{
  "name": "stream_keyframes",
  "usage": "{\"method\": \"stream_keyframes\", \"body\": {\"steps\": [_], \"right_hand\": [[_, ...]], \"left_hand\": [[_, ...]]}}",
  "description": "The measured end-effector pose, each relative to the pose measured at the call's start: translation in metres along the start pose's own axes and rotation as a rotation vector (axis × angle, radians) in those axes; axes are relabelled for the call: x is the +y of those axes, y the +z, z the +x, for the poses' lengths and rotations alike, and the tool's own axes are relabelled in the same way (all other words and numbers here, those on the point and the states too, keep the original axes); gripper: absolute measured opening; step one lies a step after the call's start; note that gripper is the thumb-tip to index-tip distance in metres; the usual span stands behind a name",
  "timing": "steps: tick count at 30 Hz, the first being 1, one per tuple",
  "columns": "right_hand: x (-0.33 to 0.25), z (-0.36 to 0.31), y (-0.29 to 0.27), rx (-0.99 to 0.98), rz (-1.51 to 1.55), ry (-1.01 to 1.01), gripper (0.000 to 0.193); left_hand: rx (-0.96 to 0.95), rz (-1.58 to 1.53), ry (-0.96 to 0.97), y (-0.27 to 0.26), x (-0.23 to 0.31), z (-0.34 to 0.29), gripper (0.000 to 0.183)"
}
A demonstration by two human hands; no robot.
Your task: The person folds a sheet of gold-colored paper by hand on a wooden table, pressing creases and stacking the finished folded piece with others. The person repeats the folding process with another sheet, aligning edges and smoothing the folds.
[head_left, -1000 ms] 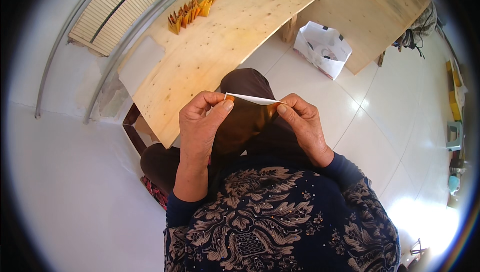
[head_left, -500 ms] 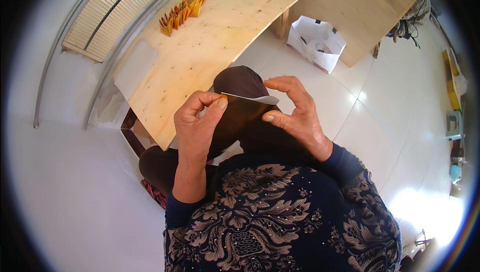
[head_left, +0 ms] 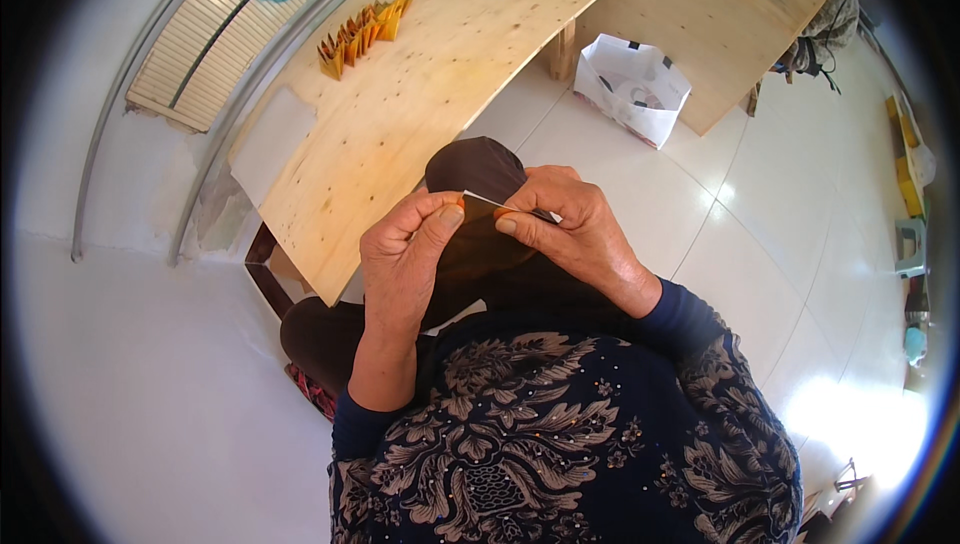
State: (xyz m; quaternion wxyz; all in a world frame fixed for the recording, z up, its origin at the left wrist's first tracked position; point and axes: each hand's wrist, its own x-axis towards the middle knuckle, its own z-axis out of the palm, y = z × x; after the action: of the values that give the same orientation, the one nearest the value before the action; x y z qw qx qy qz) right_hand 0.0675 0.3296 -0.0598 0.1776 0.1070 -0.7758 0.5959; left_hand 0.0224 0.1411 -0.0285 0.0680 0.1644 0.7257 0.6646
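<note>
Paper: a thin sheet (head_left: 487, 199), held up between the two hands in front of the knees; its white upper edge slopes down to the right, orange shows at the fingertips. Lower part hard to tell against the dark cloth.
Left hand: left hand (head_left: 402, 239), thumb and forefinger pinched on the sheet's left end.
Right hand: right hand (head_left: 575, 219), thumb and bent forefinger pinching the same sheet, near the left; a white corner pokes out past the fingers.
Lap: dark brown trousers (head_left: 470, 160), below and behind the sheet.
Top: navy sweater (head_left: 545, 434), tan leaf pattern.
Table: pale wooden board (head_left: 440, 69), ahead and left; a row of folded yellow-orange papers (head_left: 362, 36) stands on it, well apart from the hands.
Floor: light tiles (head_left: 765, 214); white bag (head_left: 650, 124), open-topped, right of the table.
Far right: pale stool (head_left: 910, 247).
</note>
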Motion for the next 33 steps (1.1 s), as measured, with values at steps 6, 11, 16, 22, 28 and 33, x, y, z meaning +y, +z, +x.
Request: {"method": "stream_keyframes", "body": {"steps": [6, 11, 16, 22, 28, 33], "right_hand": [[0.001, 0.001, 0.002, -0.006, 0.044, -0.006, 0.011], [0.005, 0.001, 0.002, 0.028, 0.009, -0.041, 0.014], [0.006, -0.001, 0.003, 0.006, 0.013, -0.019, 0.013], [0.001, -0.006, -0.004, -0.074, 0.075, 0.103, 0.010], [0.006, -0.012, -0.006, 0.020, 0.251, 0.188, 0.014], [0.013, -0.015, -0.007, 0.068, 0.309, 0.230, 0.017]], "left_hand": [[-0.053, -0.081, -0.059, -0.001, 0.005, -0.002, 0.018], [-0.065, -0.106, -0.001, -0.001, 0.003, -0.001, 0.016], [-0.072, -0.006, 0.002, -0.004, -0.002, 0.002, 0.009], [-0.004, -0.012, 0.018, -0.004, -0.007, 0.000, 0.007], [0.121, -0.242, 0.023, -0.008, -0.002, 0.001, 0.009], [0.138, -0.263, 0.044, -0.008, -0.003, 0.001, 0.011]]}}
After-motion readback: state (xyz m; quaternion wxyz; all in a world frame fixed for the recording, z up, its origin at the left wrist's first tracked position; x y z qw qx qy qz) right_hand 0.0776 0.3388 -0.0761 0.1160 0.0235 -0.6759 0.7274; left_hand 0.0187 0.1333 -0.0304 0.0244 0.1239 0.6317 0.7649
